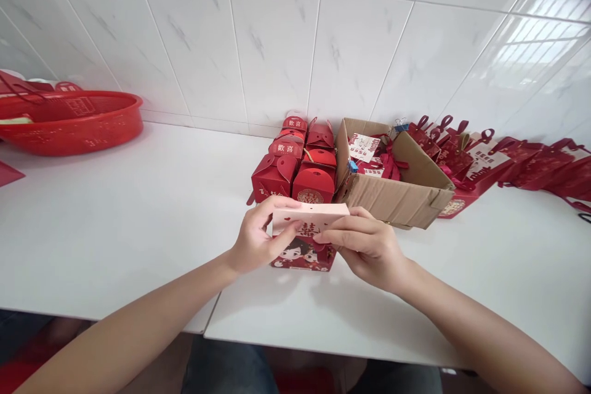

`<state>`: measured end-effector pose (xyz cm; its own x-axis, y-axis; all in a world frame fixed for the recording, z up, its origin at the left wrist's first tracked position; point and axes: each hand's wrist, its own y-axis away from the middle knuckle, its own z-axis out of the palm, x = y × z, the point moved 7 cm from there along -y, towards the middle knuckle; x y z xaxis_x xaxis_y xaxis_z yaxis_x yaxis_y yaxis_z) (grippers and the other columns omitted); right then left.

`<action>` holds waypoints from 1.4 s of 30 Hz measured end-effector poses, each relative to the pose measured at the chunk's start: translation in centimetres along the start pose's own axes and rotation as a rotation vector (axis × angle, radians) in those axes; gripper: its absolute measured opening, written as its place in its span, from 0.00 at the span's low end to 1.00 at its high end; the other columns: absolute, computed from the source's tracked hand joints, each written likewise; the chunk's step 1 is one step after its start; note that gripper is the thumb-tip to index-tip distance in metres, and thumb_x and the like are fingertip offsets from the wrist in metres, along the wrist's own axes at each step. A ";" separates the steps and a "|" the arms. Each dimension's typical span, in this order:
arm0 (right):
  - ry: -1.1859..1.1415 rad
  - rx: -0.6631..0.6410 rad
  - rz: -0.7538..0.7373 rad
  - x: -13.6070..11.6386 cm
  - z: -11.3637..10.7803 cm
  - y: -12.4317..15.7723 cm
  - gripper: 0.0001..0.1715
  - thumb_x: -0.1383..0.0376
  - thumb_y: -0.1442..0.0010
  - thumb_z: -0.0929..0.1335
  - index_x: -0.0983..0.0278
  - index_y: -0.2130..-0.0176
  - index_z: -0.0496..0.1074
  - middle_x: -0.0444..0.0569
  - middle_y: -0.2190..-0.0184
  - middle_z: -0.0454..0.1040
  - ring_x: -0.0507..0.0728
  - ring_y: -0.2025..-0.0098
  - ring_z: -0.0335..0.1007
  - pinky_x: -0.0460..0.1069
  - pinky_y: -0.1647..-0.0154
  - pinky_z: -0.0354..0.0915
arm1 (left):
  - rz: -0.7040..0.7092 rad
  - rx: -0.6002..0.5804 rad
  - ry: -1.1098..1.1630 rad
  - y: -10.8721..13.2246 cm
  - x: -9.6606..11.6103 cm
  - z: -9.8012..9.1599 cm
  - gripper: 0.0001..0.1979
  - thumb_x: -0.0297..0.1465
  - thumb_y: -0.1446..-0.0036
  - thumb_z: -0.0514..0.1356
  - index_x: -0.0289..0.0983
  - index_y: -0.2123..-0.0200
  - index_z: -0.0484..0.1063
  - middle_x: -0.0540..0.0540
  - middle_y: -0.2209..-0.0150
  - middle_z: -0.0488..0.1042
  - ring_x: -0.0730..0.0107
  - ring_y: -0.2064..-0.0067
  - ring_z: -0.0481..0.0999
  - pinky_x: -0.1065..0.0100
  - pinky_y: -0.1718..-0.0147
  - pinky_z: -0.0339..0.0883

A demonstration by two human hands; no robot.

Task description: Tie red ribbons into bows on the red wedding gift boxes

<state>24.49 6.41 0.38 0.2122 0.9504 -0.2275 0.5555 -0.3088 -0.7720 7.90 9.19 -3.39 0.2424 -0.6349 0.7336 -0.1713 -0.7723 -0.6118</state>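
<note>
Across the top of the frame runs a white tiled wall [272, 43] with grey veining, and beneath it a white tabletop [138, 209] spans the frame. At the left edge sits a red plastic basket [92, 135] with red items inside. Right of centre stands an open cardboard carton [392, 200] holding red and white printed packaging. From behind it toward the right edge, dark-red gift bags [526, 163] with loop handles stand in a row. Just left of the carton, folded red gift boxes [274, 177] form two columns. At the centre, before them, is a double-happiness gift box [305, 251], pale above, with a red cartoon-couple front below. The left hand [258, 237] holds its left side, thumb on the pale panel; the right hand [369, 245] pinches that panel's right side. A blue binder clip [353, 166] grips the carton's rim.
</note>
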 end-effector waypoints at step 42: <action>0.074 0.324 0.449 1.1 -7.1 -5.9 0.07 0.64 0.44 0.69 0.64 0.64 0.76 0.45 0.75 0.75 0.51 0.75 0.70 0.46 0.75 0.66 | -0.102 -0.178 0.060 -8.1 7.9 0.9 0.19 0.38 0.54 0.69 0.38 0.62 0.66 0.48 0.67 0.73 0.66 0.67 0.74 0.68 0.71 0.69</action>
<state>27.17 9.01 8.89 0.4332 0.7192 -0.5432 0.1245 -0.6447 -0.7542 12.06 10.46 7.11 0.2105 -0.5497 0.8084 -0.3165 -0.8207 -0.4757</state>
